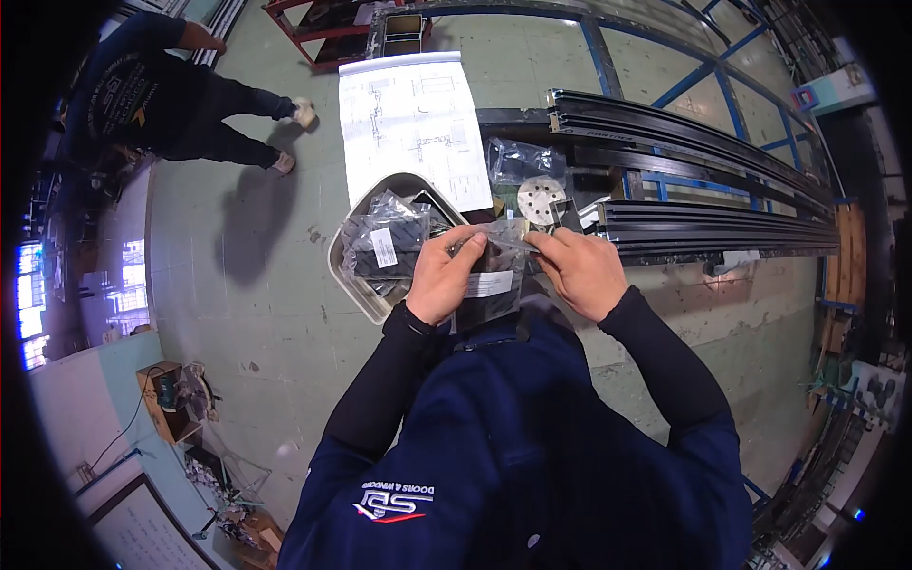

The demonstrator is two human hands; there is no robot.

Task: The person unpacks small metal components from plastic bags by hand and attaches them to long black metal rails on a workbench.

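Note:
My left hand (pixel 446 273) pinches a clear plastic bag (pixel 494 306) with a white label, thumb pressed on top. On the bag's upper right edge, the fingers of my right hand (pixel 581 270) are closed too. What the bag contains is hard to make out. Beneath and left of my left hand is a pale plastic bin (pixel 358 291). Another labelled clear bag (pixel 397 237) with dark contents lies in it. Just beyond my right hand rests a round disc with holes (pixel 541 201), beside a further clear bag (pixel 524 161).
Long black aluminium profiles (pixel 703 229) lie across a blue metal frame (pixel 598 57) on the right. A paper with technical drawings (pixel 410 123) is spread beyond the bin. Another person (pixel 157 90) stands at the upper left, near a red cart (pixel 328 47).

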